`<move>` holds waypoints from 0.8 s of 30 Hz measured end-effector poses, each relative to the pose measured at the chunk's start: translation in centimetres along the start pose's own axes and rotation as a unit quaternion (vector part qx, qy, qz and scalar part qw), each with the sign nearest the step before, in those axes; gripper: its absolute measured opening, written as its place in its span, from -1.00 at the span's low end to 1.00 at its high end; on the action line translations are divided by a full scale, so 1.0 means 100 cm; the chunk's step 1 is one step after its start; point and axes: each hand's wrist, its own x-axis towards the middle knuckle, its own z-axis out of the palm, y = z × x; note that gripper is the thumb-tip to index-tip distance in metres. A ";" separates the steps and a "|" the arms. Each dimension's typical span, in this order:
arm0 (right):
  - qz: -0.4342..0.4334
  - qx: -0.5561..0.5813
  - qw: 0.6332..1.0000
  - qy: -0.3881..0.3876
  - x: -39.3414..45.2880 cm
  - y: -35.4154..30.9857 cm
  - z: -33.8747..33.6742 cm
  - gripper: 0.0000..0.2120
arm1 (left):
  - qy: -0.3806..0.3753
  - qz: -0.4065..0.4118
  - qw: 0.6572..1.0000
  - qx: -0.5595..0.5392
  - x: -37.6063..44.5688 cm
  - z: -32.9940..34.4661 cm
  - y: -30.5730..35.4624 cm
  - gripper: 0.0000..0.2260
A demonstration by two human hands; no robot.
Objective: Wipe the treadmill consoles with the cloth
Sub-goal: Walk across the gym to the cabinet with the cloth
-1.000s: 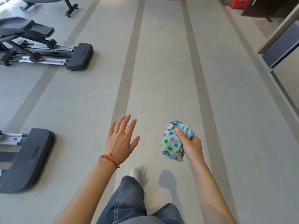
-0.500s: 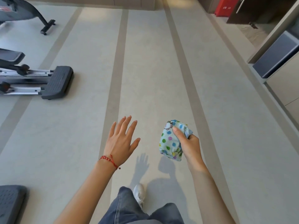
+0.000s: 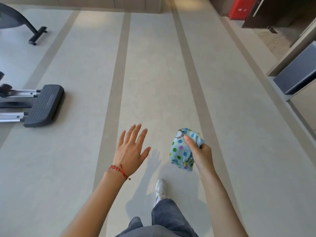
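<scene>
At the bottom edge of the floor [image 3: 222, 117] the person's jeans [image 3: 169, 218] fill the near middle, and one white shoe [image 3: 159, 189] is set forward on the pale tile just ahead of them. Both bare forearms reach out over the floor. The left hand [image 3: 130, 151] is held flat and wide, fingers straight and slightly spread, palm down, holding nothing; a red string bracelet [image 3: 119, 170] circles its wrist. Just to its right, apart from it, the right hand [image 3: 201, 154] grips the cloth [image 3: 182, 149], a light blue towel with coloured dots, bunched into a wad; the thumb presses across its top and the fingers curl round its right side, so the cloth hangs in the air in front of the body, above the floor and touching nothing else. The shadows of both hands and arms fall on the tile between the hands and the shoe. Darker grey stripes run along the floor away from the person. Toward the left edge of the floor stands the end of an exercise machine [image 3: 44, 105], with a dark ribbed foot plate and silver rails that run off the left side. Farther on, in the far left corner, the black foot of a second machine [image 3: 36, 35] rests on the tile. Along the right edge there is a dark grey panel [image 3: 297, 72] set in a low wall, and in the far right corner a red cabinet [image 3: 239, 9] stands beside a dark brown door [image 3: 280, 12].
</scene>
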 end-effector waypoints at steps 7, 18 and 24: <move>0.005 -0.009 1.000 -0.008 0.115 -0.069 0.014 -0.89 | 0.009 0.002 1.000 0.005 0.138 -0.006 -0.007 -0.40; 0.008 -0.008 1.000 0.015 0.287 -0.141 0.075 -0.92 | 0.014 0.028 1.000 -0.002 0.340 0.015 -0.065 -0.48; 0.007 0.008 0.999 0.039 0.383 -0.193 0.122 -0.87 | 0.000 0.065 0.998 -0.013 0.463 0.013 -0.107 -0.49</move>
